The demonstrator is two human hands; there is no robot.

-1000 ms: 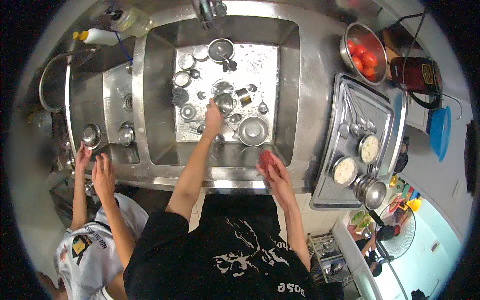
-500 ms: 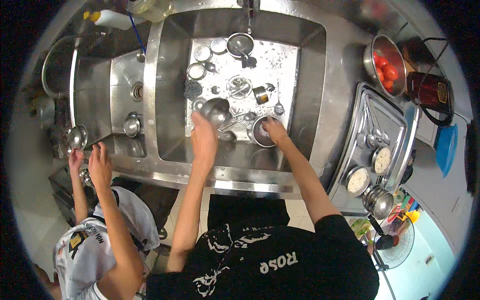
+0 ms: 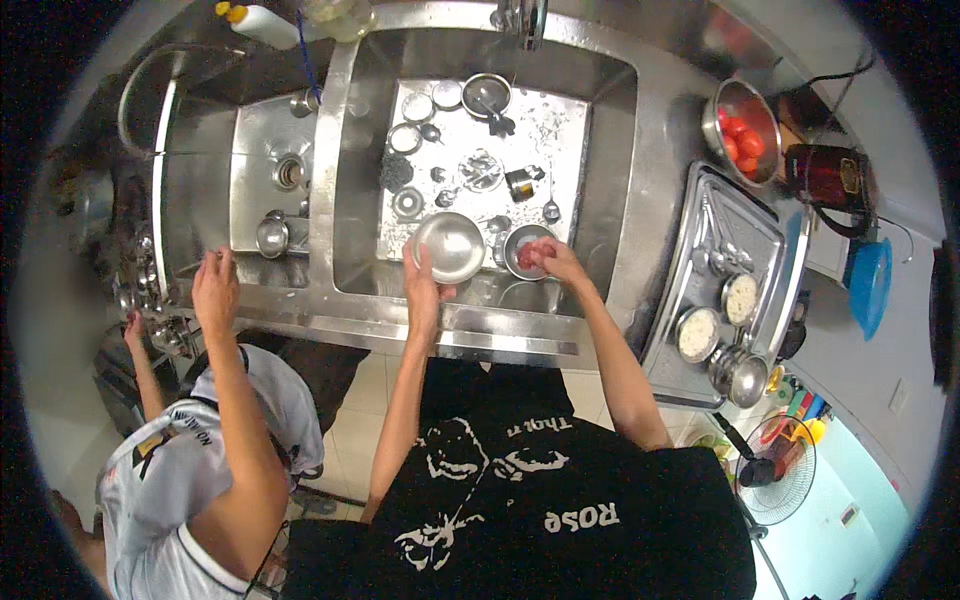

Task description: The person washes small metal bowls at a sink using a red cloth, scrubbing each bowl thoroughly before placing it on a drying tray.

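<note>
- Far left: a co-worker's hand (image 3: 214,290) on the rim of the small left basin (image 3: 262,160), much as half a second ago; grey-white shirt below.
- Left hand (image 3: 424,283) now lifted, fingers closed around the edge of a round steel bowl (image 3: 449,246), tilted up with its shiny inside facing the camera; half a second ago lower over the dishes.
- Right hand (image 3: 553,260) now closed on a pinkish-red sponge (image 3: 527,257), pressed into a smaller steel bowl (image 3: 523,250) just right of the first; one second ago at the sink's front edge.
- Both bowls over the near part of the large sink (image 3: 610,150), cups and lids scattered behind.
- Right: steel tray (image 3: 765,225) on the worktop (image 3: 665,160), bowl of tomatoes (image 3: 742,118) beyond.
</note>
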